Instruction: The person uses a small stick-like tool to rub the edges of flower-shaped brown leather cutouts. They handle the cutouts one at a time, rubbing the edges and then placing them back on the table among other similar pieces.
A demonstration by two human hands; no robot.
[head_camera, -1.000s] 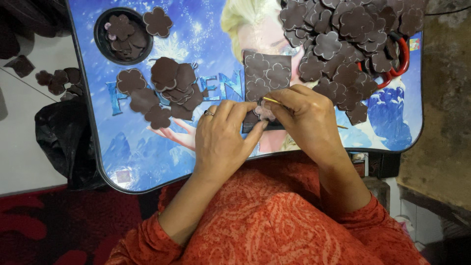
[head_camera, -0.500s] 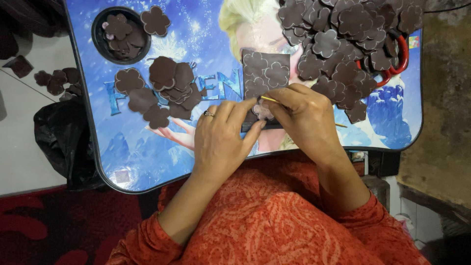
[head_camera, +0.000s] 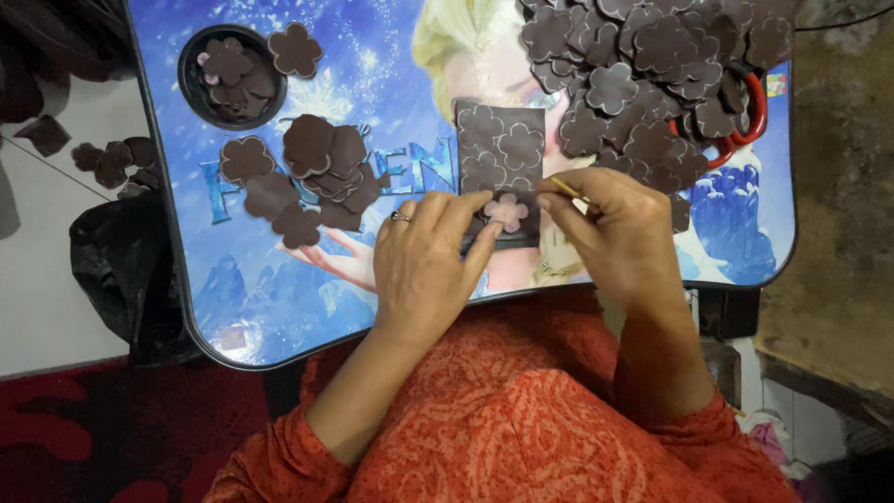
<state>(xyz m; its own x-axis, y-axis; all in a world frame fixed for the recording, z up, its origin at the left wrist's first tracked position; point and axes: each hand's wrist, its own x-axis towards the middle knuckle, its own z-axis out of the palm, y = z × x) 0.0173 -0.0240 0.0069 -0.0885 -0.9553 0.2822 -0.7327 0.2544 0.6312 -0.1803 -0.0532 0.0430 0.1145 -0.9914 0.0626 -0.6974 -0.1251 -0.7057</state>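
Lap table (head_camera: pixel 279 298): glossy printed plastic top, smooth, dark rim. Brown sheet (head_camera: pixel 500 149): matt foam-like material, flower shapes stamped in it. Loose flower cutouts (head_camera: pixel 643 84): same matt brown, soft-looking. Thin stick (head_camera: pixel 566 189): pale, wood-like. Ring (head_camera: pixel 399 217): shiny metal. Sleeves (head_camera: pixel 521 419): orange patterned cloth. Black bag (head_camera: pixel 116 270): slightly shiny plastic film.

Left hand (head_camera: pixel 424 265) presses a brown flower-cut sheet (head_camera: pixel 501 154) while right hand (head_camera: pixel 619 237) holds a thin stick (head_camera: pixel 566 188).
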